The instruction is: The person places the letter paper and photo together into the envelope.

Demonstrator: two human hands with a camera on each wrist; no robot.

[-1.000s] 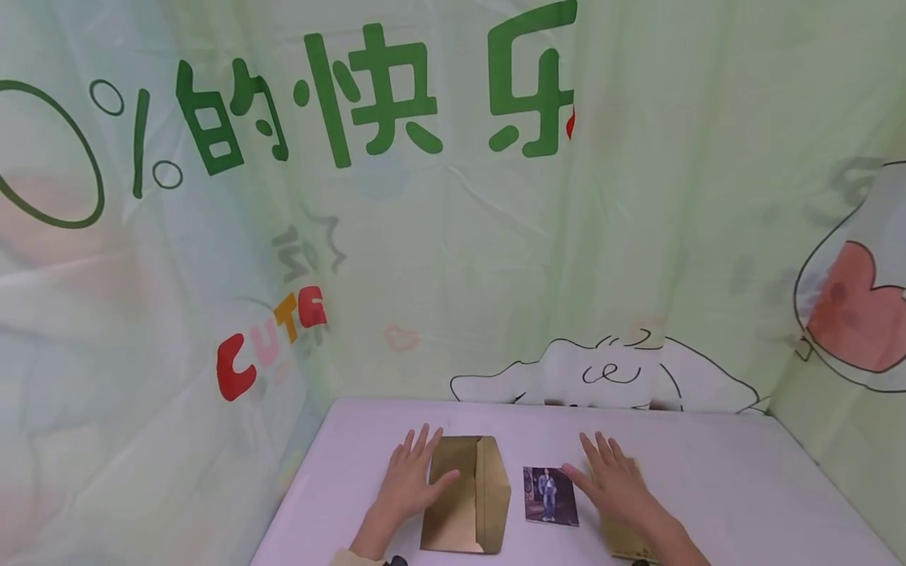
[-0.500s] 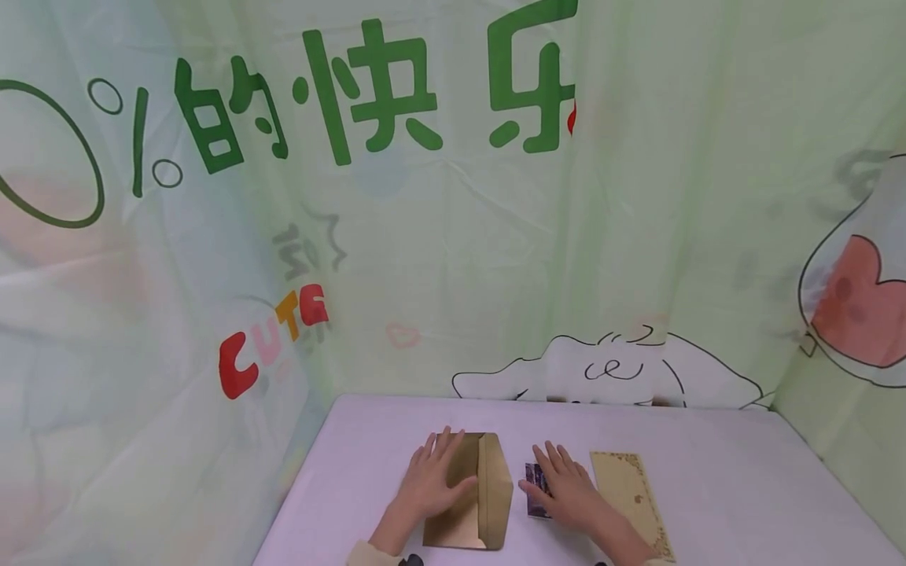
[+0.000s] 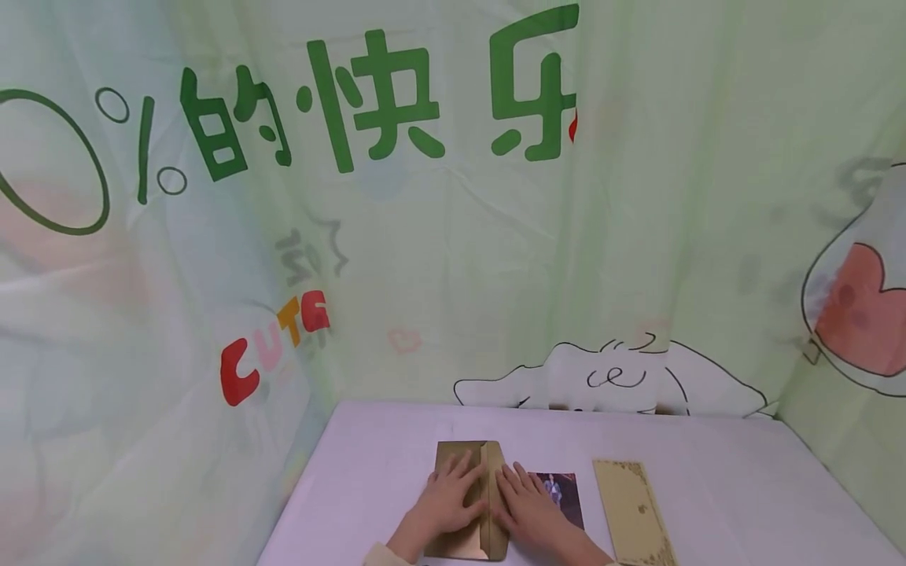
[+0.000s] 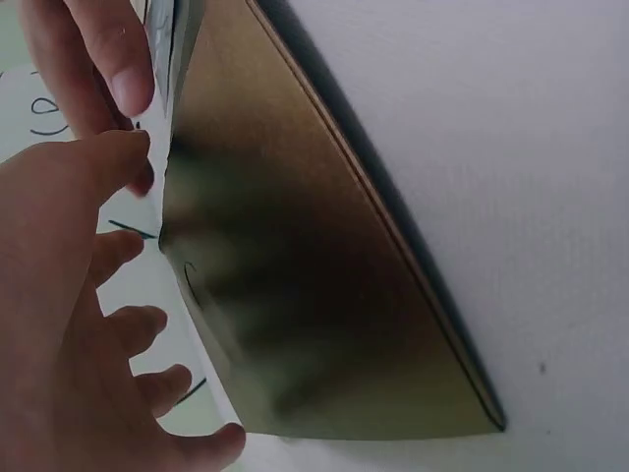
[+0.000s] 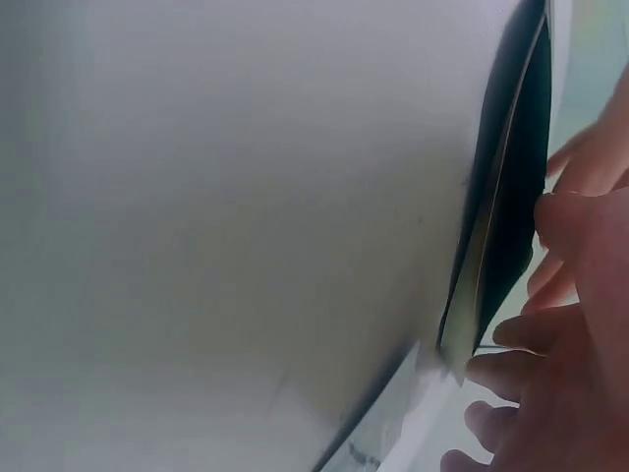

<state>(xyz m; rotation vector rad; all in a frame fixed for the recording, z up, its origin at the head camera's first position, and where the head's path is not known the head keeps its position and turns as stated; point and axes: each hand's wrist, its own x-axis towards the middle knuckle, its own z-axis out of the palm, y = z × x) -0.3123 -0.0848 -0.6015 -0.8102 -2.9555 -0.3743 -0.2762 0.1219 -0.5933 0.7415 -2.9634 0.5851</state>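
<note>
A gold-brown envelope point(image 3: 458, 548) lies on the table with its flap on the right side. My left hand point(image 3: 447, 499) is over the envelope's body, fingers spread and fairly straight. At the flap edge is my right hand point(image 3: 531, 507), with fingers extended and partly covering a small photo point(image 3: 569, 495) of a standing person. In the left wrist view, the fingers of the left hand point(image 4: 93, 285) hover close over the envelope's shiny face. The right wrist view shows the flap point(image 5: 511, 197) lifted at an angle from the table, right at the fingertips of the right hand point(image 5: 580, 324).
To the right of the photo lies a cream card point(image 3: 633, 511) with an ornate brown border. The white table point(image 3: 736, 487) meets a printed curtain point(image 3: 453, 259) at its back and sides.
My right hand has moved left from the card, across the photo, to the envelope's flap. My left hand has shifted right, further over the envelope. The card is now uncovered.
</note>
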